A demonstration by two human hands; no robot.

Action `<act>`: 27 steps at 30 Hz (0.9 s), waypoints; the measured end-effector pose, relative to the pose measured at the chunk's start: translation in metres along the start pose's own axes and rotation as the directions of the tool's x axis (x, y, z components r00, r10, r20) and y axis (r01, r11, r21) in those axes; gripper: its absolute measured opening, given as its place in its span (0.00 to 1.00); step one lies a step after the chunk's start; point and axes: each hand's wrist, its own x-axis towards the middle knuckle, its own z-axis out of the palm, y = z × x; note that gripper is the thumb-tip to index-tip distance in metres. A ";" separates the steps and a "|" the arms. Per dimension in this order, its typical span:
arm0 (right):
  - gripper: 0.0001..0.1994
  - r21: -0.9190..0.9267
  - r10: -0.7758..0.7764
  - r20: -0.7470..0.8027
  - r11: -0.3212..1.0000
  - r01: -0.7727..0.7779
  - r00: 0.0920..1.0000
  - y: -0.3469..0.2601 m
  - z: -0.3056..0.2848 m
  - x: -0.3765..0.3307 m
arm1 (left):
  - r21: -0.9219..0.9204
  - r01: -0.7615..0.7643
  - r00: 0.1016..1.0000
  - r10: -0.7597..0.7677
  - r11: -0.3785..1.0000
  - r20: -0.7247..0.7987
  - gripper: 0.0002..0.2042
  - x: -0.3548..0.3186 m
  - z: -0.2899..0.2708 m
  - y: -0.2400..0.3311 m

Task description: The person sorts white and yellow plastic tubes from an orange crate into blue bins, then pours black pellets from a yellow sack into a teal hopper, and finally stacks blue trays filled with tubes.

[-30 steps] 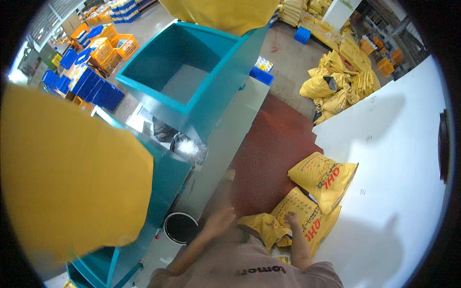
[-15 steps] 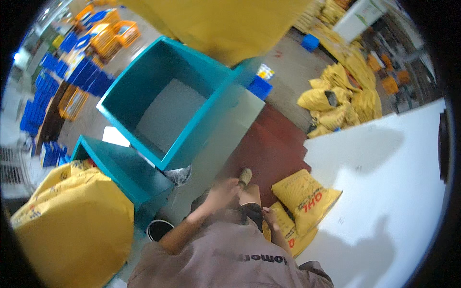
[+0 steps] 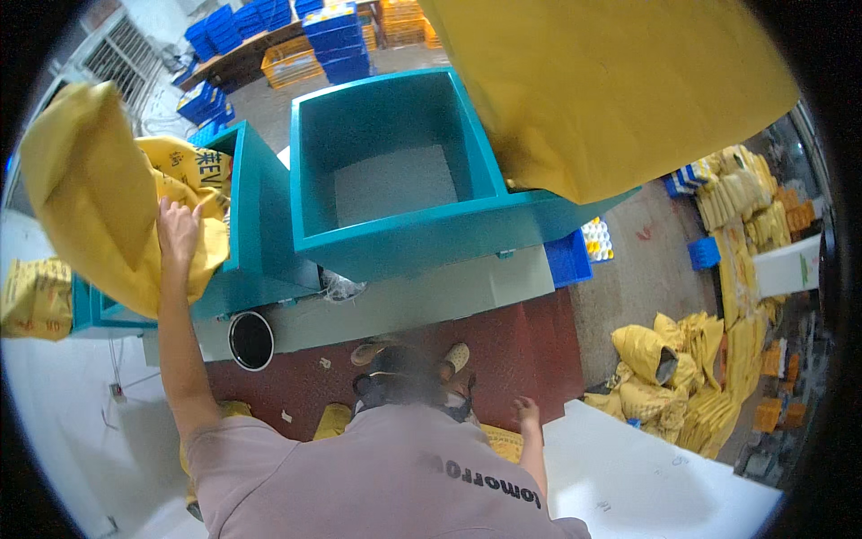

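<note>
My left arm reaches out to the far left, and my left hand [image 3: 180,229] is closed on the folds of a large yellow sack [image 3: 94,189]. That sack stands up and bulges over a teal bin [image 3: 260,207]. Down by my right side, my right hand [image 3: 527,413] holds nothing, its fingers apart. A second teal bin [image 3: 400,242], wide and square-mouthed, stands ahead of me with a pale grey layer at its bottom. Over its right side hangs another big yellow sack [image 3: 620,90], partly cut off by the view's edge.
A black bucket [image 3: 251,341] stands by the bins. Behind them are blue crates [image 3: 337,45] and orange crates [image 3: 292,63]. A blue tray [image 3: 567,258] lies right of the bins. Yellow sacks [image 3: 664,359] are heaped at right. A white panel [image 3: 628,476] borders the red floor [image 3: 530,341].
My view has turned left. My left hand has moved from in front of my body to the yellow sack and taken hold of it. My right hand is now away from the sacks beside me.
</note>
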 end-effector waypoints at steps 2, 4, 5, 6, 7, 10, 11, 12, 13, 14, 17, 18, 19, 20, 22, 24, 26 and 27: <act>0.17 -0.016 -0.036 -0.046 0.999 0.035 0.998 -0.023 -0.043 0.017 | 0.022 -0.029 0.997 0.031 0.999 -0.065 0.22 0.002 0.012 -0.017; 0.17 0.060 -0.023 -0.131 0.998 0.031 0.991 -0.043 -0.074 0.031 | 0.060 -0.060 0.994 0.065 0.996 -0.091 0.22 0.003 0.011 -0.018; 0.17 0.060 -0.085 -0.116 0.994 0.092 0.990 -0.051 -0.085 0.033 | -0.272 0.063 0.985 -0.104 0.960 -0.140 0.22 0.007 0.004 -0.015; 0.16 0.053 -0.125 -0.132 0.990 0.133 0.983 -0.059 -0.095 0.036 | -0.333 0.032 0.966 -0.115 0.942 -0.234 0.21 0.003 -0.006 -0.011; 0.16 0.055 -0.155 -0.139 0.985 0.164 0.978 -0.069 -0.100 0.037 | -0.291 -0.052 0.942 -0.049 0.955 -0.331 0.19 0.004 -0.017 -0.005; 0.16 0.124 -0.233 -0.079 0.963 0.241 0.969 -0.106 -0.106 0.036 | -0.260 -0.084 0.878 -0.052 0.962 -0.475 0.18 0.007 -0.048 0.008; 0.16 -0.007 -0.302 -0.108 0.953 0.303 0.947 -0.130 -0.103 0.040 | -0.315 -0.073 0.888 -0.082 0.946 -0.453 0.18 0.012 -0.052 0.009; 0.16 -0.148 -0.309 -0.159 0.946 0.287 0.938 -0.153 -0.100 0.038 | -0.381 -0.067 0.889 -0.118 0.922 -0.443 0.17 0.017 -0.053 0.008; 0.15 -0.077 -0.370 -0.100 0.929 0.363 0.924 -0.177 -0.098 0.033 | -0.456 -0.053 0.885 -0.169 0.889 -0.434 0.16 0.024 -0.050 0.003; 0.15 -0.047 -0.305 -0.097 0.952 0.302 0.947 -0.210 -0.098 0.030 | -0.493 -0.075 0.869 -0.186 0.867 -0.459 0.14 0.030 -0.044 -0.004; 0.16 -0.410 -0.763 -0.189 0.633 0.657 0.618 -0.324 -0.089 0.001 | -0.478 -0.016 0.883 -0.212 0.878 -0.419 0.12 0.052 -0.022 -0.050; 0.20 -0.316 -0.694 -0.221 0.716 0.622 0.686 -0.367 -0.085 -0.017 | -0.474 0.097 0.916 -0.265 0.875 -0.301 0.12 0.060 -0.020 -0.073; 0.22 -0.114 -0.810 -0.207 0.577 0.809 0.548 -0.407 -0.076 -0.039 | -0.443 0.196 0.926 -0.313 0.875 -0.208 0.13 0.067 -0.021 -0.097; 0.24 -0.055 -0.868 -0.224 0.465 0.884 0.443 -0.443 -0.064 -0.066 | -0.669 0.116 0.880 -0.389 0.734 -0.274 0.14 0.072 -0.025 -0.121; 0.25 -0.095 -0.958 -0.218 0.208 0.973 0.184 -0.507 -0.036 -0.121 | -0.657 0.098 0.847 -0.409 0.748 -0.340 0.16 0.072 -0.043 -0.166; 0.22 -0.319 -0.986 -0.145 0.121 0.940 0.077 -0.555 -0.007 -0.155 | -0.143 0.090 0.865 -0.148 0.986 -0.480 0.15 0.066 -0.052 -0.183; 0.17 -0.424 -0.974 -0.217 0.041 0.905 -0.057 -0.597 0.017 -0.157 | -0.054 -0.070 0.938 0.047 0.996 -0.343 0.13 0.061 -0.058 -0.179; 0.15 -0.415 -0.941 -0.326 0.056 0.908 -0.091 -0.609 0.023 -0.157 | -0.171 -0.110 0.952 0.054 0.979 -0.303 0.13 0.059 -0.059 -0.166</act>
